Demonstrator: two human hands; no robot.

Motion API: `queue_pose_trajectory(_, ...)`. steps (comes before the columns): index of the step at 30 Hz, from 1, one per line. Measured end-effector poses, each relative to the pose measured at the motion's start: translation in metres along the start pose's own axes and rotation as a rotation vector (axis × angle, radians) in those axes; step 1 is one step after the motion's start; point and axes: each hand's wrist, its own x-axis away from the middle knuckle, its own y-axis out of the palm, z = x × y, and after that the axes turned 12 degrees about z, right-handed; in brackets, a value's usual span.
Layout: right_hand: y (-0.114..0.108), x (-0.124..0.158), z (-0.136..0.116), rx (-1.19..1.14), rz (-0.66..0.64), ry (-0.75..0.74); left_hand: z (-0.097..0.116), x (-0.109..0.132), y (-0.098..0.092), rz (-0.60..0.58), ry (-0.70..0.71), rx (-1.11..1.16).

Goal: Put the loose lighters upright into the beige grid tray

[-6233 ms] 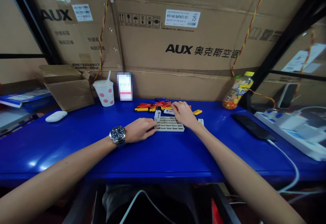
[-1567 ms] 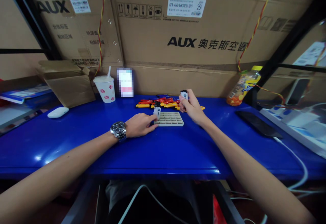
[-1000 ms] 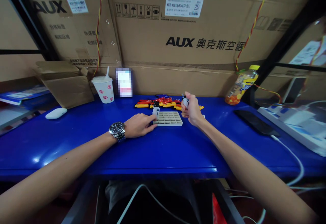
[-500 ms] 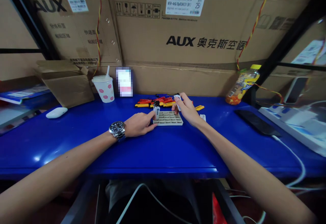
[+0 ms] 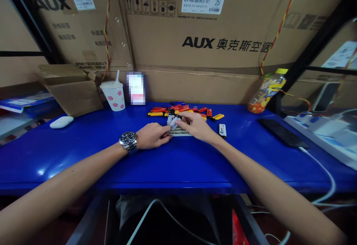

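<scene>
A beige grid tray (image 5: 178,133) lies on the blue table (image 5: 178,163), mostly covered by my hands. My left hand (image 5: 152,140), with a wristwatch, rests curled against the tray's left edge. My right hand (image 5: 195,126) reaches over the tray and pinches a white lighter (image 5: 173,120) at the tray's far left corner, beside another white lighter standing there. Behind the tray lies a pile of red, orange and yellow lighters (image 5: 184,111). One white lighter (image 5: 222,130) lies flat to the right of my right wrist.
A paper cup with a straw (image 5: 113,95), an open cardboard box (image 5: 71,90) and a white mouse (image 5: 61,122) are at the left. A drink bottle (image 5: 264,94), a black phone (image 5: 280,132) and a white cable (image 5: 323,167) are at the right. Large cardboard cartons form the back wall.
My right hand has carried the white lighter from above the tray's right side down and left to the far left corner. My left hand has stayed at the tray's edge.
</scene>
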Motion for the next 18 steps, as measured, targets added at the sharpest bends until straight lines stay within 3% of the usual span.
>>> queue_pose_trajectory(10,-0.003,-0.002,-0.004,-0.1,0.08,-0.016,0.001,0.0,-0.001,-0.01,0.007,-0.018)
queue_pose_trajectory(14,-0.027,-0.008,-0.003,0.224,0.094,-0.05,0.002,0.0,-0.002,-0.022,0.008,-0.01)
queue_pose_trajectory(18,-0.075,-0.012,0.008,0.654,-0.156,-0.057,0.001,-0.001,-0.002,-0.026,0.003,-0.003)
